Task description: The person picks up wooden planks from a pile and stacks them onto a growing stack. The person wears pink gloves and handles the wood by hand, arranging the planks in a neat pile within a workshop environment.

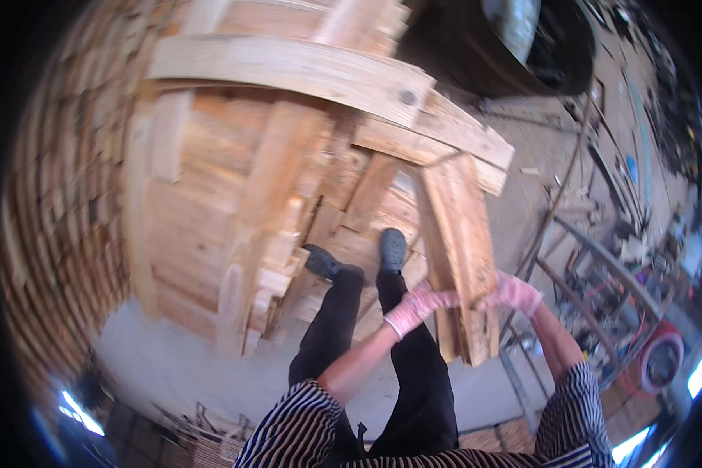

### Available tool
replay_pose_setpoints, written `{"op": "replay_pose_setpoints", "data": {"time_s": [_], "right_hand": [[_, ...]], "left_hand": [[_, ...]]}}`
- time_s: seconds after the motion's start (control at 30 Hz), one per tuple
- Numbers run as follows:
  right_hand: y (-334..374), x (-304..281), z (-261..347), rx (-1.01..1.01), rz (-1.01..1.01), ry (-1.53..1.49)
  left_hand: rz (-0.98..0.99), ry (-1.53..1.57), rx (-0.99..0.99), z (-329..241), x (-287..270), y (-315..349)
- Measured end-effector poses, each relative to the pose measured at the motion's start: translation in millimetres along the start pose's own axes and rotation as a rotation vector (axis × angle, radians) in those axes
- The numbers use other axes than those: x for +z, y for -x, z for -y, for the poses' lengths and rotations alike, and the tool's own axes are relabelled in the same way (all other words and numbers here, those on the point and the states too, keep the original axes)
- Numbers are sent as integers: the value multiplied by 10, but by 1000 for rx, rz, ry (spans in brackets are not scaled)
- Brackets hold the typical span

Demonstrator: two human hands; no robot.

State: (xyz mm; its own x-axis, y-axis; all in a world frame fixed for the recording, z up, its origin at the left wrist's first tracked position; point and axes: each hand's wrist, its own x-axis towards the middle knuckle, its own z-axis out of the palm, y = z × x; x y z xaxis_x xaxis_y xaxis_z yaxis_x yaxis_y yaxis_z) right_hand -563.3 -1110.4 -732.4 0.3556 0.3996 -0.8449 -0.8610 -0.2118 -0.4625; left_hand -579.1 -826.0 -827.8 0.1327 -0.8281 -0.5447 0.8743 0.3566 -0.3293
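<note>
Both my hands wear pink-and-white work gloves. A few short wooden planks (464, 226), held together as a bundle, slant away from me to the right of my legs. My left hand (425, 303) is closed round the bundle's left side near its close end. On the opposite side, my right hand (512, 293) grips the same planks. The fingers of both hands are partly hidden by the wood. At its far end the bundle meets or overlaps some longer pale boards (437, 144); whether they touch I cannot tell.
A big stack of boards (203, 195) stands to the left, with a long pale board (288, 66) across it. Further left rises a wall of stacked slats (62, 195). A dark drum (515, 54) sits at the far right. Metal frame pieces (600, 257) and a red wheel (659, 359) lie rightward.
</note>
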Motion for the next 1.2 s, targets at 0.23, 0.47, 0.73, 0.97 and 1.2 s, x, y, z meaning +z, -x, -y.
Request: {"op": "replay_pose_setpoints", "data": {"time_s": [0.23, 0.47, 0.73, 0.97, 1.2], "right_hand": [[259, 404, 1638, -7, 43, 124], [-1168, 1684, 3395, -342, -6, 570], [-2797, 3026, 4004, -484, 136, 398], [-3288, 3969, 3650, -626, -709, 1267], [-3389, 4041, 3709, -486, -777, 1331]], "left_hand": [[-315, -793, 503, -70, 637, 817], [-318, 201, 931, -1253, 1049, 2523], [-632, 17, 1004, -2213, -381, 4545], [-1719, -567, 1043, -2649, -849, 4636], [-1976, -683, 1016, -2756, -1101, 4444]]}}
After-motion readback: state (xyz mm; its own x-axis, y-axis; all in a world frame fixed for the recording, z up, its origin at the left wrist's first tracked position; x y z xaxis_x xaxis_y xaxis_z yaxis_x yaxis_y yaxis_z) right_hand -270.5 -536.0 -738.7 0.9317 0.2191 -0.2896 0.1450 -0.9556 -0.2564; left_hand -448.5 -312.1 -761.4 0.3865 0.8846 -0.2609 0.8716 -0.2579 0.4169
